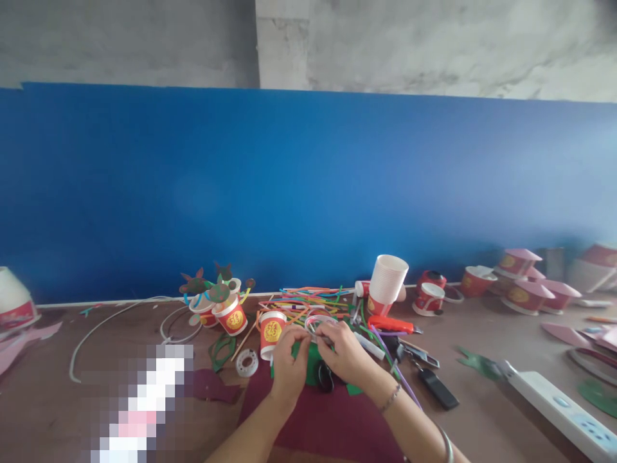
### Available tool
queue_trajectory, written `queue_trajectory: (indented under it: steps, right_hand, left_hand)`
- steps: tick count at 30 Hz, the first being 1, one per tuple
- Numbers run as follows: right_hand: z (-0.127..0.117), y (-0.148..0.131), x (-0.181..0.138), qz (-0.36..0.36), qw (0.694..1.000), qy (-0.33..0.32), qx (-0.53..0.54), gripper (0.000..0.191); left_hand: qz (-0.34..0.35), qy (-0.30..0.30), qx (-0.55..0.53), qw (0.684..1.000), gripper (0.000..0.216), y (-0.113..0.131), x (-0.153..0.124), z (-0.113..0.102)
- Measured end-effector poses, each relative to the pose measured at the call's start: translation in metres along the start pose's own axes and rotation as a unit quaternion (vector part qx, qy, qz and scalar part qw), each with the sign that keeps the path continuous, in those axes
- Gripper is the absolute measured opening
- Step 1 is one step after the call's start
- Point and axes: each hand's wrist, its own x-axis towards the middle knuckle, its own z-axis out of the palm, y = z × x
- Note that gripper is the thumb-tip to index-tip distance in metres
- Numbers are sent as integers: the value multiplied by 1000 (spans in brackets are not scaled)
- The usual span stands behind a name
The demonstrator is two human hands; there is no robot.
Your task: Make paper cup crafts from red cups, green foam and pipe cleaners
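Note:
My left hand [292, 366] and my right hand [348, 352] are close together, fingertips pinched. Something small and pale sits between them, too small to make out. A clear round item [319, 319] shows just behind the fingertips. Below the hands are green paper [313, 366] and a black loop-shaped item [324, 378], resting over a maroon sheet [308, 421]. Just left of my left hand stands a red and white paper cup [273, 331]. A white tape roll [247, 363] lies farther left.
Colored pipe cleaners [308, 299] lie behind. Stacked paper cups [387, 283], an orange utility knife [391, 324] and a black key fob [438, 388] are rightward, beyond them a white power strip [563, 411]. Decorated cups [230, 318] stand left. A blue panel [308, 193] backs the table.

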Motion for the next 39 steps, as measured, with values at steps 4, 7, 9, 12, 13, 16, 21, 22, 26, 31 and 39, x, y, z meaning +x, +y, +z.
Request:
queue_trajectory:
  steps: [4,7,9,12,13,16,21,22,26,31,39]
  right_hand:
    - [2,-2,0,62,992,6,111,18]
    - [0,-2,1,126,956,4,265,18]
    - [-5,1,3,149,933,21,326,21]
    - [-10,14,5,162,951,68,254,22]
    - [-10,21,4,159,968,82,175,20]
    - [-6,41,-1,145,980,87,-108,17]
    - [0,45,-7,149,971,91,-162,12]
    - [0,40,-5,129,978,90,-136,14]
    - [1,15,2,28,996,79,32,10]
    - [5,4,1,-23,995,99,18,12]
    - [-3,-8,-5,-91,985,142,44,12]
  left_hand:
    - [0,3,-14,1000,16,7,1,-1]
    - [-7,5,-34,999,16,16,5,-4]
    - [-38,17,-62,997,16,19,9,-6]
    - [-103,45,-111,987,21,16,15,-8]
    - [-116,51,-117,985,24,14,16,-7]
    - [-132,49,-113,984,31,5,16,-5]
    - [-128,-4,-122,984,32,-2,9,-1]
    - [-120,-15,-119,986,31,-2,8,0]
    - [-91,-41,-102,990,30,-2,6,4]
    - [-77,-47,-86,992,28,0,5,5]
    - [-98,0,-110,989,40,6,1,-2]
